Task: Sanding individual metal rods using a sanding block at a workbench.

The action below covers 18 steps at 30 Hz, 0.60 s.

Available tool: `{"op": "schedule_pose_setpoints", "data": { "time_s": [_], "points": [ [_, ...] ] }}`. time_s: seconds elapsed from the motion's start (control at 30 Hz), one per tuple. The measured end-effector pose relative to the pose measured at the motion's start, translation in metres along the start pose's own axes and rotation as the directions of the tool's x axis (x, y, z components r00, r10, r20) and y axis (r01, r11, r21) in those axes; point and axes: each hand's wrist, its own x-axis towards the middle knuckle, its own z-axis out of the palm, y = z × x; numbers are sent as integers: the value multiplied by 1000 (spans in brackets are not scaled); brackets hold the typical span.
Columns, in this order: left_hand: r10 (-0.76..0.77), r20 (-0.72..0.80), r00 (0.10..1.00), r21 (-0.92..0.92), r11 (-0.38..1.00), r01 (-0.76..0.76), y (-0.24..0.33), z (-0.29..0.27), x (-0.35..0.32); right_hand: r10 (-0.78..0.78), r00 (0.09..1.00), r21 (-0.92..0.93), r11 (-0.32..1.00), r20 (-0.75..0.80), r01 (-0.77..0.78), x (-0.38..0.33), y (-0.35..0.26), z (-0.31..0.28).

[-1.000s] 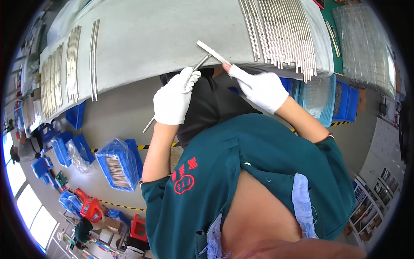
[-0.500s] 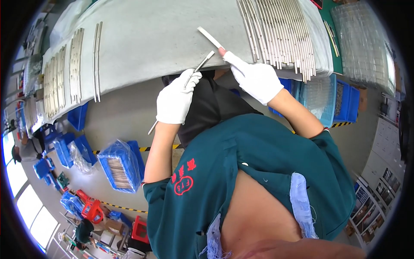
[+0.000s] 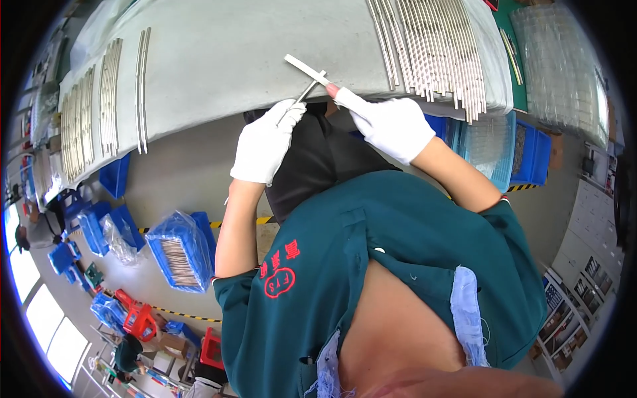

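Note:
My left hand [image 3: 264, 147], in a white glove, is closed around a thin metal rod [image 3: 306, 91] that slants up over the table's front edge. A flat white strip [image 3: 304, 67] is gripped in my right hand [image 3: 393, 126], gloved too but with a bare fingertip showing. The strip crosses the upper end of the rod; they look to be touching there. A large group of similar metal rods [image 3: 438, 50] lies side by side on the table's right. Further rods [image 3: 110, 96] lie in smaller groups at the left, with a pair of rods [image 3: 142, 89] nearest the middle.
A grey cloth [image 3: 219, 60] covers the table. Stacked clear plastic trays [image 3: 561, 73] stand at the far right. Blue bins [image 3: 532, 156] sit below the table at right. On the floor at left is a bagged blue crate [image 3: 159, 232] holding rods, near red stools [image 3: 136, 315].
The white strip has moved left and down, and now lies across the rod's end, where before they were apart. My left hand has shifted slightly left and up.

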Motion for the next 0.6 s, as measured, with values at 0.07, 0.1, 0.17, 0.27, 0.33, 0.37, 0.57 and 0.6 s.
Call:
{"op": "schedule_pose_setpoints", "data": {
  "time_s": [0.07, 0.1, 0.17, 0.27, 0.33, 0.37, 0.57, 0.6],
  "points": [
    [68, 1, 998, 135, 989, -68, -1, 0, 0, 0, 998, 52, 999, -68, 4, 3, -3, 5],
    [69, 2, 998, 134, 989, -68, 11, -6, 6, -14, 997, 60, 998, -70, 19, -2, 0, 10],
    [-565, 323, 760, -44, 793, 608, 49, -24, 21, -33, 999, -7, 999, -6, 33, -18, 5, 6],
    [-33, 77, 996, 45, 999, 30, 7, -6, 1, -47, 999, -15, 999, 11, 47, -17, 6, 2],
    [30, 64, 997, 93, 995, -36, 3, -5, 1, -39, 993, 79, 996, -111, 48, -3, 5, 8],
    [94, 52, 994, 143, 985, -101, 2, -4, 1, -38, 990, 56, 997, -136, 46, 0, 6, 10],
    [-116, 120, 986, 10, 993, 115, 11, -8, 3, -72, 993, -20, 997, -90, 70, -24, 11, 17],
    [-116, 124, 985, 10, 993, 115, 10, -7, 3, -61, 996, -1, 998, -60, 61, -18, 10, 12]
  ]
}}
